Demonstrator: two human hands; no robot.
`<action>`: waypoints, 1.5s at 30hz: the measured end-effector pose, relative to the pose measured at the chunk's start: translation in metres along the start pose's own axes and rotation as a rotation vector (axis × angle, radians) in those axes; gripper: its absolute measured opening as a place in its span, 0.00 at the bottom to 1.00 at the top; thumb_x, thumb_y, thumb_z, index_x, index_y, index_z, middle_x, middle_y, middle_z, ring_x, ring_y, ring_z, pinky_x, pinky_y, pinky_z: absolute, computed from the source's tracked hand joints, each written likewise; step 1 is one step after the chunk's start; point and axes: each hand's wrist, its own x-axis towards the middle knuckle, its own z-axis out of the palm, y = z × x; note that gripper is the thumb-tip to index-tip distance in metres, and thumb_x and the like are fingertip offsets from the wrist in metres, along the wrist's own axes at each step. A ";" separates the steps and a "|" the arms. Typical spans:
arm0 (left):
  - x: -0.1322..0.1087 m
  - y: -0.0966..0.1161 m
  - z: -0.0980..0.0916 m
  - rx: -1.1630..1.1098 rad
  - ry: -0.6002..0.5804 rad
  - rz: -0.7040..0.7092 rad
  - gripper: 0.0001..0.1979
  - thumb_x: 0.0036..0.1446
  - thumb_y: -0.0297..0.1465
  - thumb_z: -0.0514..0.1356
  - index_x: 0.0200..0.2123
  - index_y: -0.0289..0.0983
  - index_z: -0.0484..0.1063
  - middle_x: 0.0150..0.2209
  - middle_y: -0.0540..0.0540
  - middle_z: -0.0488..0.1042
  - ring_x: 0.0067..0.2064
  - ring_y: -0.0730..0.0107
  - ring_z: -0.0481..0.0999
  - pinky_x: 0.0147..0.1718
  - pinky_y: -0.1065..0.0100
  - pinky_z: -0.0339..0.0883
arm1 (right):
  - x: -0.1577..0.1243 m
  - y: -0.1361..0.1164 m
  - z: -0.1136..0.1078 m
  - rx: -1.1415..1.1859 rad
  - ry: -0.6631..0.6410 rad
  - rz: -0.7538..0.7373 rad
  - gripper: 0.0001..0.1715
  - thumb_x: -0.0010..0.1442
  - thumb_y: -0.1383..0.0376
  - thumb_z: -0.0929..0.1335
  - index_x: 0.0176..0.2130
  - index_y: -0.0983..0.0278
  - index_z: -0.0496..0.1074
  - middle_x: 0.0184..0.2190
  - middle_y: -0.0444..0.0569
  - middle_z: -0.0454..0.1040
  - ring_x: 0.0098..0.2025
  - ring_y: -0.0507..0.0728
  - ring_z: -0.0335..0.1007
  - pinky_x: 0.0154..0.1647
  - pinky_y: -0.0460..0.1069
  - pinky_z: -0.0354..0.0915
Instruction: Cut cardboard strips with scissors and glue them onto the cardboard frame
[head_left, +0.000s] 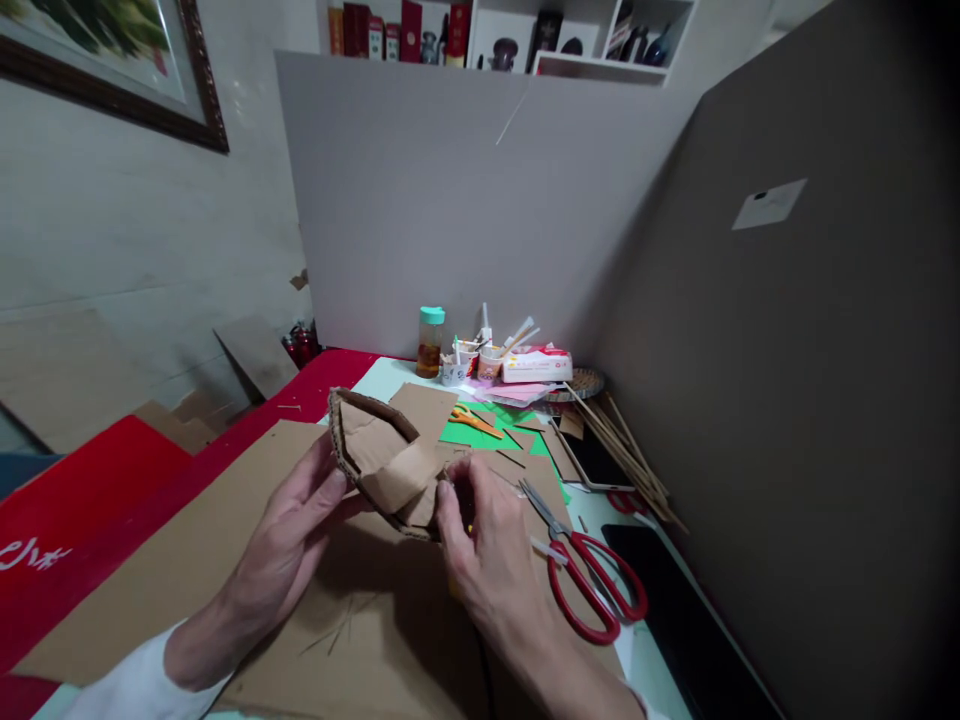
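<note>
A small boat-shaped cardboard piece (379,478) with low upright walls and a paler strip across its middle is held tilted above the table. My left hand (296,530) grips its left end, thumb on the wall and fingers beneath. At the right end, my right hand (487,550) has thumb and fingers pinched together on the wall; the fingertips partly hide that spot. Something yellow with a dark cord shows under my right hand, mostly hidden. Beside that hand lie large red-handled scissors (585,580), blades slightly apart.
Cardboard sheets (187,530) cover the table's front and left. Orange scissors (476,422) and cardboard scraps lie on green paper behind. Cups with tools (489,362), a bottle (430,345) and a tissue pack (536,365) stand at the back. Wooden sticks (630,455) and a black tablet (682,610) lie right.
</note>
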 end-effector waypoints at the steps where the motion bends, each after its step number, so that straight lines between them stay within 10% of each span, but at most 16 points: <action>1: -0.001 0.002 0.003 0.015 0.006 -0.007 0.33 0.60 0.41 0.65 0.68 0.54 0.60 0.68 0.51 0.67 0.63 0.52 0.70 0.45 0.65 0.78 | -0.001 -0.001 0.001 -0.004 -0.009 0.001 0.09 0.66 0.66 0.60 0.32 0.59 0.61 0.28 0.46 0.71 0.28 0.56 0.67 0.30 0.50 0.60; 5: -0.002 0.009 0.006 0.035 0.017 -0.032 0.37 0.64 0.40 0.62 0.71 0.58 0.49 0.68 0.54 0.66 0.68 0.58 0.64 0.55 0.64 0.72 | -0.003 -0.002 0.003 -0.012 -0.055 0.010 0.07 0.65 0.65 0.61 0.33 0.58 0.58 0.27 0.44 0.71 0.26 0.55 0.66 0.28 0.49 0.59; 10: 0.000 0.007 -0.003 0.045 -0.035 -0.037 0.21 0.65 0.41 0.61 0.61 0.48 0.72 0.65 0.53 0.70 0.71 0.59 0.58 0.61 0.69 0.63 | -0.006 -0.001 0.005 -0.043 -0.164 -0.004 0.08 0.66 0.65 0.63 0.33 0.59 0.60 0.25 0.42 0.70 0.24 0.54 0.64 0.25 0.47 0.56; 17: -0.010 0.007 -0.005 0.156 -0.035 -0.046 0.17 0.63 0.42 0.62 0.53 0.46 0.77 0.62 0.50 0.74 0.66 0.55 0.67 0.55 0.69 0.69 | -0.011 0.000 0.004 -0.187 -0.248 -0.141 0.06 0.65 0.69 0.62 0.37 0.63 0.68 0.31 0.49 0.76 0.30 0.58 0.71 0.29 0.50 0.57; 23: -0.016 0.011 0.000 0.251 0.010 0.087 0.37 0.62 0.38 0.63 0.71 0.56 0.53 0.72 0.56 0.59 0.71 0.55 0.57 0.67 0.61 0.56 | -0.013 0.006 0.005 -0.329 -0.241 -0.290 0.10 0.62 0.74 0.63 0.38 0.64 0.72 0.31 0.50 0.75 0.30 0.60 0.71 0.28 0.52 0.55; 28: -0.007 0.010 -0.010 0.424 -0.070 -0.050 0.49 0.54 0.40 0.70 0.72 0.44 0.47 0.53 0.40 0.81 0.57 0.46 0.78 0.55 0.54 0.73 | -0.015 0.011 0.007 -0.401 -0.201 -0.373 0.12 0.60 0.76 0.64 0.40 0.65 0.74 0.31 0.51 0.73 0.30 0.61 0.70 0.29 0.53 0.56; 45: -0.009 0.004 -0.004 0.588 -0.025 -0.022 0.21 0.51 0.36 0.68 0.48 0.40 0.72 0.42 0.44 0.83 0.45 0.54 0.82 0.44 0.58 0.76 | -0.021 0.009 0.007 -0.256 -0.090 -0.606 0.22 0.71 0.77 0.57 0.33 0.69 0.74 0.28 0.53 0.71 0.30 0.58 0.61 0.31 0.51 0.60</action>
